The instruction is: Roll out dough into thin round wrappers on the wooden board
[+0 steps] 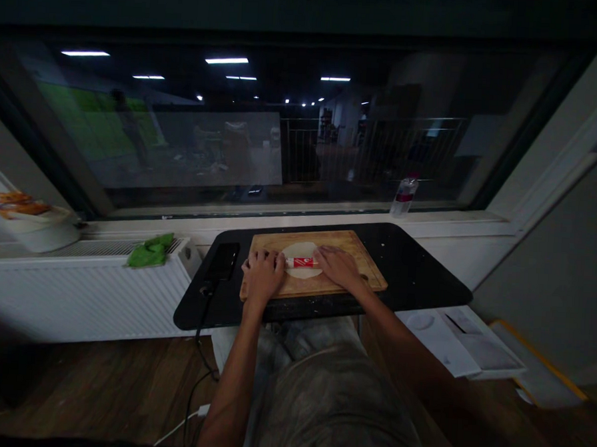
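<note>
Two hands are at work, both on one rolling pin. The left hand [266, 270] lies over the pin's 9 o'clock end with its fingers bent forward and down; the right hand [337, 262] covers the 3 o'clock end. I cannot tell whether either is closed around the wood or only pressing on it.

The rolling pin [304, 262] is a slim pale cylinder with one red patch bearing white marks at its middle. Its long axis runs almost straight from 9 to 3 o'clock, crosswise before the person; both tips are hidden by the hands. It lies across one pale, flat, round sheet of dough [304, 249], which shows at 12 and 6 o'clock of it.

Beneath is one wooden board [266, 242], on one black table [420, 276]. Outward from the pin, one phone [222, 261] lies at 9 o'clock, and one green cloth [151, 250] farther that way on a radiator [99, 293]. One bottle [404, 197] stands at 2 o'clock on the sill.
</note>
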Tool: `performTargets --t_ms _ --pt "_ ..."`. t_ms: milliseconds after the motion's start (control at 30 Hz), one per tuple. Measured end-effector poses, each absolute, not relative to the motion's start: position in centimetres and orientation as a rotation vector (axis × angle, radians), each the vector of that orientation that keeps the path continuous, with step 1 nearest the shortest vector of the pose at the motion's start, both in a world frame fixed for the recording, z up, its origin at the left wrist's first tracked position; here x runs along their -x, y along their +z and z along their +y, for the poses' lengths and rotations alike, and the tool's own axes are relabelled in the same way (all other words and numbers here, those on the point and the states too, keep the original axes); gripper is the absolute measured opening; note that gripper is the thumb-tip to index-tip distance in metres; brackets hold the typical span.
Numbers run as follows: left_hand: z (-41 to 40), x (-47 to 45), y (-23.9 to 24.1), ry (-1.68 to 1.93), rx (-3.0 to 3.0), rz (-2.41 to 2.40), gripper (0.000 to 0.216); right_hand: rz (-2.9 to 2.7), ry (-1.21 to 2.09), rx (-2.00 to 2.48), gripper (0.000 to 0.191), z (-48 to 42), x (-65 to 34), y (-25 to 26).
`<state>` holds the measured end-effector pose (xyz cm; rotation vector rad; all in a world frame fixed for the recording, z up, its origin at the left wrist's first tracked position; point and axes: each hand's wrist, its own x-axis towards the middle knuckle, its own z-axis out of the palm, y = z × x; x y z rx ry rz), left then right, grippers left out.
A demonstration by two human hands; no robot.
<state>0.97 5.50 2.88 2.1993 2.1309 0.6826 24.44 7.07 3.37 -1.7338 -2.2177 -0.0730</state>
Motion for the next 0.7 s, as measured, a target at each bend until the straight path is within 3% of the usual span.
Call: performTargets --t_ms 700 --pt "5.5 -0.9 2.6 0.681 -2.218 2.144 0.046 -2.271 -0.150 1.871 0.050 14.2 -23.3 5.2"
